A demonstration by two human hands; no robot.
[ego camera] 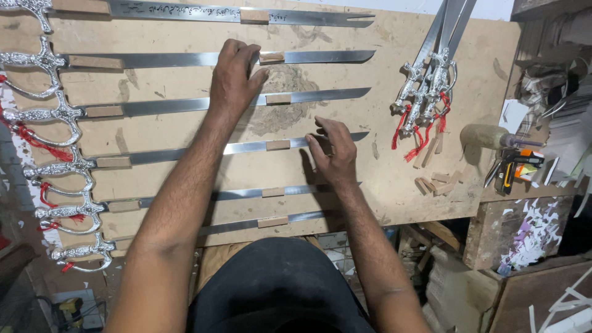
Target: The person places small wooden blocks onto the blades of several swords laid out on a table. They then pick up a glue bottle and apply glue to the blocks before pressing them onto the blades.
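On the brown bench (475, 55) lie six swords (185, 105) in a row, each under small wooden blocks (277, 145). At right are a bundle of swords (431, 80) and loose wooden pieces (435, 183).

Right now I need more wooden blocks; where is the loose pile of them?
In the head view the loose wooden blocks lie at the board's right edge, just below the bundle of red-tasselled swords and right of the right hand.
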